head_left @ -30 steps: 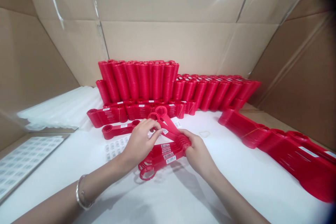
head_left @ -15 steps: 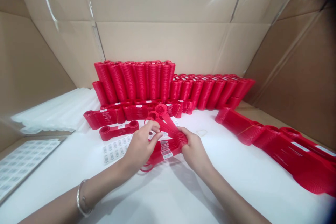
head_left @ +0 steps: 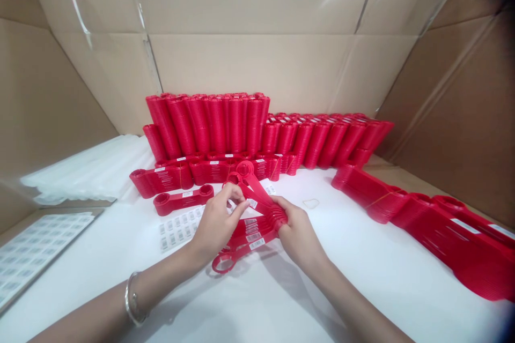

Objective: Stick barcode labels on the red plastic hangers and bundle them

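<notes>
My right hand [head_left: 295, 233] grips one end of a fanned bunch of flat red plastic pieces [head_left: 257, 220] with ring ends and small white barcode labels. The fan spreads to the left over the white table [head_left: 362, 273]. My left hand [head_left: 217, 222] pinches pieces near the middle of the fan, fingers around its upper blades. A silver bangle [head_left: 132, 300] sits on my left wrist. One single red piece [head_left: 183, 199] lies flat just left of my hands, beside a strip of barcode stickers [head_left: 179, 228].
Tall rows of stacked red pieces [head_left: 225, 123] stand at the back, with bundled ones [head_left: 426, 214] along the right. A barcode sticker sheet [head_left: 32, 249] and clear plastic bags [head_left: 88, 169] lie at left. A rubber band [head_left: 310, 203] rests right of my hands. Cardboard walls [head_left: 257, 64] surround the table.
The fan of red pieces closed up briefly, then spread again, its lowest ring end swinging back down and left. Both hands stayed on the bunch.
</notes>
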A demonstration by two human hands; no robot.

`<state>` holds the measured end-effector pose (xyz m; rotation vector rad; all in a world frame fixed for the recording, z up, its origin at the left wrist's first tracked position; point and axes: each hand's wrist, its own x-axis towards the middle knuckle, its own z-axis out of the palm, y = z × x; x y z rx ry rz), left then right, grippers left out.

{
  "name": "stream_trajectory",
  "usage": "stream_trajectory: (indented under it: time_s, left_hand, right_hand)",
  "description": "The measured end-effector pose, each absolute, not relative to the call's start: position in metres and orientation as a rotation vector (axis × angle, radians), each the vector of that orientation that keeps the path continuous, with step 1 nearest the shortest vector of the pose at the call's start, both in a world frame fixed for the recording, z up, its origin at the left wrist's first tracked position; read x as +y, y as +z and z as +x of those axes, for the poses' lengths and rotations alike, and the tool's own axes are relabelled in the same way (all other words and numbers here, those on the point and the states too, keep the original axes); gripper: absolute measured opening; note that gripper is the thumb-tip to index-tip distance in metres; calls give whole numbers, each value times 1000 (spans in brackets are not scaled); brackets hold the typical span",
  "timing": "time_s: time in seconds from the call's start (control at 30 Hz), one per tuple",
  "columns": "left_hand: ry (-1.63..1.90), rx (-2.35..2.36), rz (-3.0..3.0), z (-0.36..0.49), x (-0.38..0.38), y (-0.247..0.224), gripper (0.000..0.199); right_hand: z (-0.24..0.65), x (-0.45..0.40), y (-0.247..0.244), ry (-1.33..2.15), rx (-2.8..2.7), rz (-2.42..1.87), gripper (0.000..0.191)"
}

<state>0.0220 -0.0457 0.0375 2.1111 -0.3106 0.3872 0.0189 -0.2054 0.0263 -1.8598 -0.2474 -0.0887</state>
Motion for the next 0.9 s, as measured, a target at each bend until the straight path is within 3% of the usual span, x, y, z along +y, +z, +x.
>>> stream_trajectory:
  time_s: [0.2,0.4,0.57,0.9]
  left_hand:
    - [478,-423,2218,24,-44,31,9]
    - [1074,-901,2702,35,-33,27,21]
    - [1252,-754,2664,43,-20,32,31]
    - [976,-795,2347,31,-12,37,6]
  right_hand:
    - [16,-205,27,-58,-279,-1844,62]
    - [14,-204,26,-78,-376,-1847,65]
    - [12,-202,29,40,-366,-1708,57]
    - [19,-215,38,-113,-333,-1705,45]
